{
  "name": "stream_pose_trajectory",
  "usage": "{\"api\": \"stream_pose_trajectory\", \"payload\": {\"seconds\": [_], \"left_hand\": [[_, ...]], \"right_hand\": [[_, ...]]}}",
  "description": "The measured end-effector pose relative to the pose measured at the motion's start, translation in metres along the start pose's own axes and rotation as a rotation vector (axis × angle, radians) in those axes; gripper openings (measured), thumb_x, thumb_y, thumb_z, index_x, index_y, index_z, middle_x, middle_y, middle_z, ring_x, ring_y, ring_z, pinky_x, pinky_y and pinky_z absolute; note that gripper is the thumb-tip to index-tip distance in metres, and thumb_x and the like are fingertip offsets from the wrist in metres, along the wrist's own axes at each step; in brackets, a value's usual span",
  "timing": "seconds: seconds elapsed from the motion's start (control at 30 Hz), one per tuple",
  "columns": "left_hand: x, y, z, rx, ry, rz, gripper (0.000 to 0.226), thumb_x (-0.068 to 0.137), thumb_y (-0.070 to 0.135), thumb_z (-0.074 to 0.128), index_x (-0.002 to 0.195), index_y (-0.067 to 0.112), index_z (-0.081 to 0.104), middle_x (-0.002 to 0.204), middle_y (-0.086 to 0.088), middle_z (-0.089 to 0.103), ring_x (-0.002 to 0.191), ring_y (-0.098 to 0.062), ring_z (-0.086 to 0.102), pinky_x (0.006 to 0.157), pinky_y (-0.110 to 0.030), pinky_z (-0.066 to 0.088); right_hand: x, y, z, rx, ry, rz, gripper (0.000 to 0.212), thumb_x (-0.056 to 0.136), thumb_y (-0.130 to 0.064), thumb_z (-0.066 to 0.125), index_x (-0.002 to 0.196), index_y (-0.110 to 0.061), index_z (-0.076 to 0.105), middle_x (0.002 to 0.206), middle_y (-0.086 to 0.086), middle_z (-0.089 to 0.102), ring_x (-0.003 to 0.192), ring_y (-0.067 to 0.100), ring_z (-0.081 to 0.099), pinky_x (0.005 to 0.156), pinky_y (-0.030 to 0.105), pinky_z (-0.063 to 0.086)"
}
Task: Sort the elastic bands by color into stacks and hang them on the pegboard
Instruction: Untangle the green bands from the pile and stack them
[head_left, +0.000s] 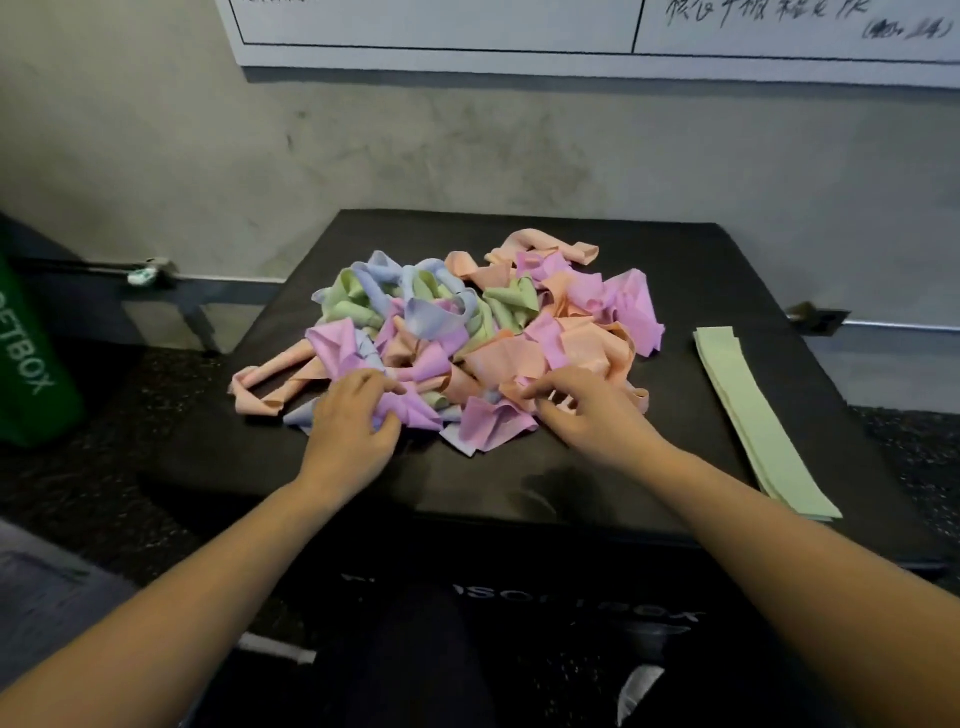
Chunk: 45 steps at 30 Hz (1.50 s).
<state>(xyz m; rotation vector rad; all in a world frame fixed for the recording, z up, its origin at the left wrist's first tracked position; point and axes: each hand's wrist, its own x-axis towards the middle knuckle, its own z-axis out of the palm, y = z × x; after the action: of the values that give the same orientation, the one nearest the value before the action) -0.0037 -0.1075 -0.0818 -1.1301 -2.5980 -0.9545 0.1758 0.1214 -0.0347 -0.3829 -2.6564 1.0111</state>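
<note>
A tangled heap of elastic bands (447, 327) in pink, orange, green and pale blue lies in the middle of a black box top (701, 270). A flat stack of green bands (753, 415) lies along the box's right side. My left hand (353, 421) sits at the heap's near left edge, fingers curled round a pink band (410, 410). At the heap's near right edge, my right hand (582, 410) has its fingers curled into the orange bands (519, 389). No pegboard is in view.
A grey concrete wall rises behind the box, with a whiteboard (571, 31) at the top. A green box (31, 364) stands at the left. A metal bracket (150, 273) sits on the ledge at the back left. The floor is dark speckled rubber.
</note>
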Motion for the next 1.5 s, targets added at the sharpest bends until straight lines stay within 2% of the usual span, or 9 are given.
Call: {"api": "stream_pose_trajectory", "payload": {"seconds": [0.23,0.37,0.5,0.63,0.77,0.93,1.1,1.27,1.5], "left_hand": [[0.040,0.014,0.010,0.034,-0.081,0.198,0.028,0.086,0.017,0.062,0.114,0.017,0.066,0.124,-0.002,0.060,0.122,-0.024,0.053,0.104,-0.036,0.037],[0.071,0.019,0.022,0.129,-0.108,0.359,0.041,0.085,0.018,0.055,0.126,0.015,0.061,0.133,-0.004,0.058,0.131,-0.027,0.050,0.120,-0.045,0.028],[0.094,0.023,0.028,0.254,-0.231,0.438,0.059,0.086,0.032,0.038,0.140,0.015,0.054,0.148,-0.006,0.051,0.145,-0.027,0.038,0.124,-0.049,0.020],[0.114,0.015,0.039,0.373,-0.265,0.496,0.054,0.099,0.026,0.046,0.153,0.022,0.040,0.161,-0.004,0.037,0.151,-0.026,0.029,0.125,-0.043,0.011],[0.119,0.005,0.043,0.393,-0.258,0.423,0.054,0.099,0.038,0.052,0.151,0.027,0.043,0.164,0.000,0.033,0.147,-0.027,0.035,0.118,-0.040,0.025],[0.114,-0.005,0.041,0.423,-0.254,0.296,0.055,0.099,0.045,0.047,0.149,0.024,0.042,0.169,-0.001,0.016,0.148,-0.026,0.033,0.118,-0.045,0.026],[0.115,-0.004,0.047,0.551,-0.243,0.240,0.065,0.100,0.056,0.036,0.152,0.017,0.038,0.170,0.000,0.008,0.150,-0.024,0.022,0.121,-0.046,0.018],[0.119,0.002,0.050,0.638,-0.126,0.359,0.066,0.097,0.056,0.029,0.149,0.016,0.046,0.168,-0.001,0.023,0.156,-0.026,0.010,0.125,-0.051,0.006],[0.130,0.004,0.051,0.397,-0.277,0.388,0.049,0.086,0.040,0.058,0.132,0.027,0.048,0.134,0.001,0.057,0.130,-0.022,0.048,0.116,-0.042,0.028]], "right_hand": [[0.061,-0.011,0.007,-0.070,0.068,0.029,0.026,0.097,-0.018,0.057,0.120,-0.022,0.068,0.114,-0.013,0.064,0.106,0.002,0.056,0.091,0.017,0.044],[0.101,-0.011,0.010,0.039,0.090,0.113,0.027,0.097,-0.013,0.059,0.123,-0.019,0.062,0.114,-0.009,0.062,0.107,0.008,0.059,0.094,0.025,0.050],[0.143,-0.004,0.019,0.209,0.137,0.288,0.037,0.091,-0.010,0.068,0.125,-0.015,0.052,0.114,-0.002,0.059,0.107,0.015,0.060,0.075,0.019,0.049],[0.164,-0.001,0.032,0.354,0.085,0.493,0.056,0.090,-0.015,0.074,0.135,-0.017,0.041,0.119,0.002,0.051,0.089,0.009,0.053,0.061,0.020,0.043],[0.168,0.007,0.041,0.321,-0.047,0.598,0.070,0.091,-0.024,0.073,0.150,-0.015,0.036,0.131,0.005,0.049,0.106,0.020,0.054,0.080,0.030,0.048],[0.165,0.011,0.047,0.447,-0.155,0.676,0.018,0.091,-0.033,0.073,0.101,-0.018,0.069,0.106,0.011,0.073,0.089,0.024,0.068,0.073,0.034,0.055],[0.158,0.019,0.043,0.409,-0.074,0.506,0.014,0.090,-0.024,0.073,0.085,-0.017,0.063,0.081,0.005,0.063,0.071,0.017,0.060,0.052,0.023,0.047],[0.152,0.023,0.035,0.277,0.092,0.304,0.016,0.088,-0.026,0.071,0.101,-0.018,0.066,0.094,0.000,0.066,0.087,0.015,0.061,0.079,0.036,0.055],[0.146,0.012,0.010,0.680,0.332,0.256,0.011,0.101,-0.022,0.056,0.112,-0.023,0.056,0.111,0.002,0.061,0.101,0.017,0.063,0.092,0.040,0.059]]}}
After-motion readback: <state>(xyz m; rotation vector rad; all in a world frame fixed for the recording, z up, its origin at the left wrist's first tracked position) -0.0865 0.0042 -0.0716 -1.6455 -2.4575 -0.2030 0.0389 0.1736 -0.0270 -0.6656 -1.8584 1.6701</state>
